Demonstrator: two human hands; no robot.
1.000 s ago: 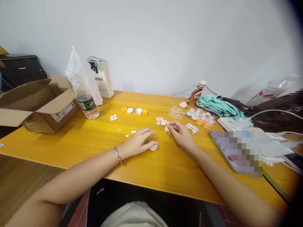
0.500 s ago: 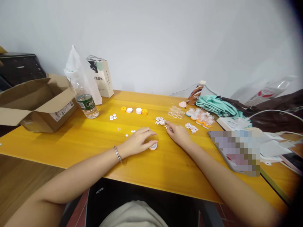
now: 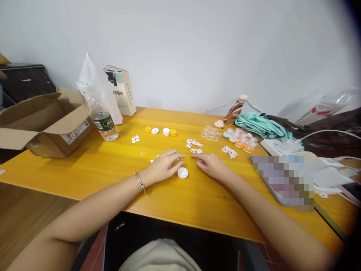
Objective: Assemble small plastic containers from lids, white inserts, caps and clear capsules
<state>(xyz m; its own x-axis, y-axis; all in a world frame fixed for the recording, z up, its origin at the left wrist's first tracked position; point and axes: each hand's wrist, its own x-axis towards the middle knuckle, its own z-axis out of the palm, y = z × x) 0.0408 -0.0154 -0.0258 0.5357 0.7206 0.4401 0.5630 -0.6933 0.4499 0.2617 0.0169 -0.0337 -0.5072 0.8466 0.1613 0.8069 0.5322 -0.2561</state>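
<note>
My left hand (image 3: pixel 166 165) hovers over the table with fingers bent and thumb apart, holding nothing that I can see. Close by its thumb is a small round cup (image 3: pixel 182 172), white inside with an orange lower edge. My right hand (image 3: pixel 211 164) has its index finger stretched out to the left. Its other fingers are curled, with a bit of a small white piece (image 3: pixel 201 161) showing at them; most of that piece is hidden. Beyond the right hand lie several white openwork pieces (image 3: pixel 194 143). Small white discs (image 3: pixel 152 161) lie behind my left hand, partly covered.
Yellow and white round parts (image 3: pixel 166 131) stand in a row at the back. Clear rings (image 3: pixel 211 132), domed pieces (image 3: pixel 239 139) and more openwork pieces (image 3: pixel 229 151) lie right. A water bottle (image 3: pixel 105 122) and cardboard box (image 3: pixel 56 131) stand left; a tablet (image 3: pixel 282 184) lies right.
My right hand has drawn back from the white openwork pieces toward the near side, and more of them show. My left thumb has lifted clear of the round cup.
</note>
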